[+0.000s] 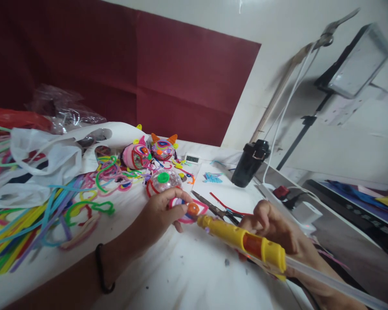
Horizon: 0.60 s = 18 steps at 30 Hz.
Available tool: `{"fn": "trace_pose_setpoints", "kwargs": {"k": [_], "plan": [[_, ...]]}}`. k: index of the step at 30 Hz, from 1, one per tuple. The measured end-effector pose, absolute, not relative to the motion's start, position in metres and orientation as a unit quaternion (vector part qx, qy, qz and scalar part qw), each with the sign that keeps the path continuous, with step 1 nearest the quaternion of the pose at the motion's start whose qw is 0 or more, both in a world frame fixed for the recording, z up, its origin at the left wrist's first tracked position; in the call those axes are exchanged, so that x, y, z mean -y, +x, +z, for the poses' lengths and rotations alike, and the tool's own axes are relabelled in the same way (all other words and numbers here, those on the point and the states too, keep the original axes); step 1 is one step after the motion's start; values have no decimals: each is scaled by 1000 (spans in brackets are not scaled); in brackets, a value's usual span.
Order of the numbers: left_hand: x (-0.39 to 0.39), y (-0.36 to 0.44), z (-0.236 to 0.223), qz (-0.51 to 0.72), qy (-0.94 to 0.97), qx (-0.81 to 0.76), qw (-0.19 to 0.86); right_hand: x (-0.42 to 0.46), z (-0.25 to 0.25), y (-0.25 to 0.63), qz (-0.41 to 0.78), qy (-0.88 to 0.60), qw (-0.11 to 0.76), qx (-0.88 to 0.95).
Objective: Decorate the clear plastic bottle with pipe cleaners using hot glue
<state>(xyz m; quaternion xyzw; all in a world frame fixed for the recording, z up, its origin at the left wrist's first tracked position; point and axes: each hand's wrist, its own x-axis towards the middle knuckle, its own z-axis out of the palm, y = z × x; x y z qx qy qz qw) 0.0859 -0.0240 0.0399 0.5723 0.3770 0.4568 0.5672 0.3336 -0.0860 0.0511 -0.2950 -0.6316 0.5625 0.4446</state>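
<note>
Between the fingers of my left hand (168, 207) is a pink-edged craft piece (198, 209) with an orange spot in its middle. My right hand (274, 226) is wrapped around a yellow hot glue gun (228, 234), a clear glue stick (330, 282) running out of its back end. The gun's nozzle points at the craft piece, close to or touching it; I cannot tell which. Just behind my left hand sits a clear ball-like craft body (164, 181) with a green cap and red trim. Scissors (213, 206) lie behind the nozzle.
Many coloured pipe cleaners (35, 228) cover the left side, near a white bag (47, 163). Two decorated craft heads (164, 148) stand at the back by a small digital clock (192, 159). A black bottle (250, 163) and a white power adapter (307, 213) are at the right.
</note>
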Motion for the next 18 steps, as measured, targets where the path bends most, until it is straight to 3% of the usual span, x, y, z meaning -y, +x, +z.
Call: {"fn": "trace_pose_setpoints", "kwargs": {"k": [18], "plan": [[22, 84, 40, 444, 579, -380, 569, 84, 42, 339, 568, -298, 463, 612]]}}
